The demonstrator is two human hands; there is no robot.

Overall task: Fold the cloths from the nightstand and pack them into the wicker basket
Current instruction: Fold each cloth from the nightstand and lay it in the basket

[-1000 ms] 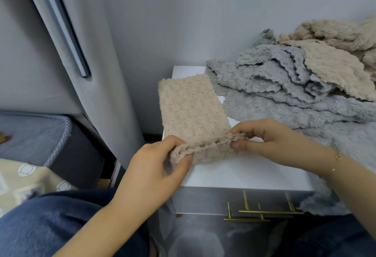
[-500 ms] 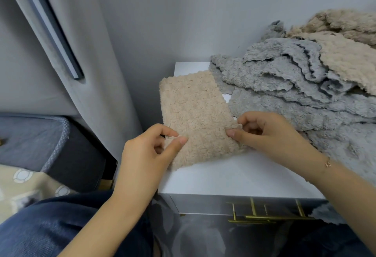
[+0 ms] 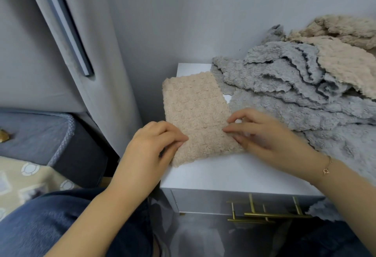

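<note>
Hands are laid on a folded beige cloth (image 3: 195,114): the left hand (image 3: 150,151) is curled at its near left edge, fingertips pressed on it; the right hand (image 3: 262,134) is spread, fingertips pressed on its right edge. The cloth is laid flat on a white nightstand (image 3: 234,173). Grey cloths (image 3: 284,86) and beige cloths (image 3: 345,57) are heaped to the right, against a grey wall (image 3: 203,12). A grey curtain (image 3: 91,53) is hung at left.

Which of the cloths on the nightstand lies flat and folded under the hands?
The beige cloth at the nightstand's front left, a neat rectangle under the left hand and right hand. The grey cloths and other beige cloths behind lie crumpled.
</note>
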